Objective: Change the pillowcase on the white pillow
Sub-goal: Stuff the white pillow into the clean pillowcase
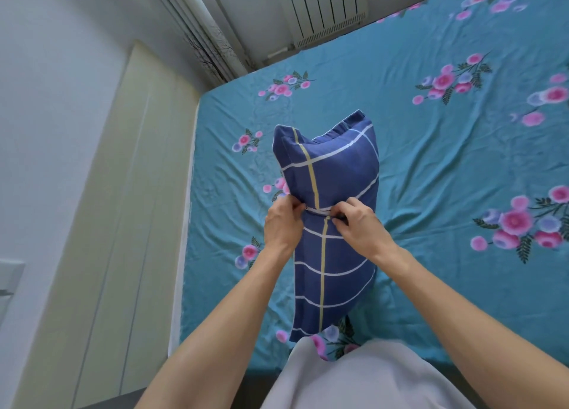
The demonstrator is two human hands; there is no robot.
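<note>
Where it lies: dark blue grid-patterned pillowcase (331, 224) on the teal floral bedsheet (431, 162), near its left edge.
Left hand (281, 224): pinches the case's middle seam.
Right hand (361, 227): pinches the same seam.
Room: bare sheet stretches right.

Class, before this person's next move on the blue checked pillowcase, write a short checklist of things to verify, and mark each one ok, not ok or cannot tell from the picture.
1. Left hand pinches the pillowcase at its middle seam: ok.
2. Right hand pinches the same seam: ok.
3. Pillow lies supported on the bed sheet: ok.
4. White pillow fully covered, none showing: ok.
5. Seam opening closed or fastened: cannot tell, the hands hide it.
6. Fastener type: cannot tell.
</note>
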